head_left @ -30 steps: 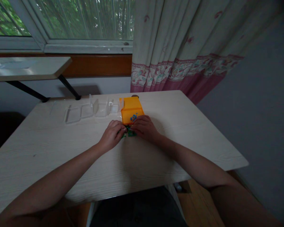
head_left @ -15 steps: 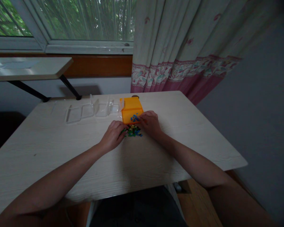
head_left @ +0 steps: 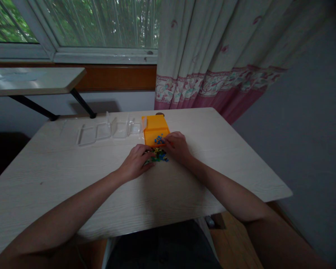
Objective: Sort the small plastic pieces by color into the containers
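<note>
A small pile of tiny coloured beads (head_left: 159, 155), green, blue and yellow, lies on the pale wooden table (head_left: 72, 175). Just behind the pile stands an open orange box (head_left: 155, 131) with several blue beads inside. My left hand (head_left: 136, 162) rests on the table at the left edge of the pile, fingers curled onto it. My right hand (head_left: 177, 145) sits at the right of the pile beside the orange box's front edge, its fingertips pinched together by the blue beads. What those fingertips hold is too small to make out.
Several clear plastic lids and trays (head_left: 109, 130) lie in a row left of the orange box. A second table (head_left: 30, 80) stands at the back left under the window. A floral curtain (head_left: 212, 56) hangs behind. The table's right edge (head_left: 268, 179) is close.
My right hand has lifted off the pile and gone back toward the orange box, uncovering the beads. My left hand has slid a little to the right onto the pile.
</note>
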Demonstrator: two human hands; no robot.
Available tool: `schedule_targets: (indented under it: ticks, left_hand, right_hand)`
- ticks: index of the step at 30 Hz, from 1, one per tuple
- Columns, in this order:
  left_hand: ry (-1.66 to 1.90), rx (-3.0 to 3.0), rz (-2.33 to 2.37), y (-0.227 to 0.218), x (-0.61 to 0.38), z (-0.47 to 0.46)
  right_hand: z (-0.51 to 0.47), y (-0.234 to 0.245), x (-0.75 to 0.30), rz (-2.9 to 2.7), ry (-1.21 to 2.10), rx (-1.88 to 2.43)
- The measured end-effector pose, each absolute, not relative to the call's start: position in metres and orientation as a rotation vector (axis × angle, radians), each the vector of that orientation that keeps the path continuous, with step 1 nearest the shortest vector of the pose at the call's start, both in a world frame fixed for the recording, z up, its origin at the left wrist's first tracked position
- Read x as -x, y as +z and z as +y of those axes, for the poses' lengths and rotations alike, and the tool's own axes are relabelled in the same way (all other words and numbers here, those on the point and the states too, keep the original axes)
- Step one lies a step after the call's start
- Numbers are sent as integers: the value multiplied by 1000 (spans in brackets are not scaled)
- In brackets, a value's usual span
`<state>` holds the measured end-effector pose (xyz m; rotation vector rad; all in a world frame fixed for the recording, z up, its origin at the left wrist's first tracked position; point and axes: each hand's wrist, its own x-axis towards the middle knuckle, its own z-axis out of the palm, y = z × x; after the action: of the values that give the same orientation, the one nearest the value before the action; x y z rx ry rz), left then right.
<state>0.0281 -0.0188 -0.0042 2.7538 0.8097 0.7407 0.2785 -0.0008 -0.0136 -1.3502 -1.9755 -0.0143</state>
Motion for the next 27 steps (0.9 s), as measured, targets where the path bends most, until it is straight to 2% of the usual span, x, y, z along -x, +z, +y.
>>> schedule_targets:
  ticks: [27]
  left_hand:
    - [723,-2667,774,4,-33,-21]
  right_hand:
    - [-1,-14,-278,-1984,32,1280]
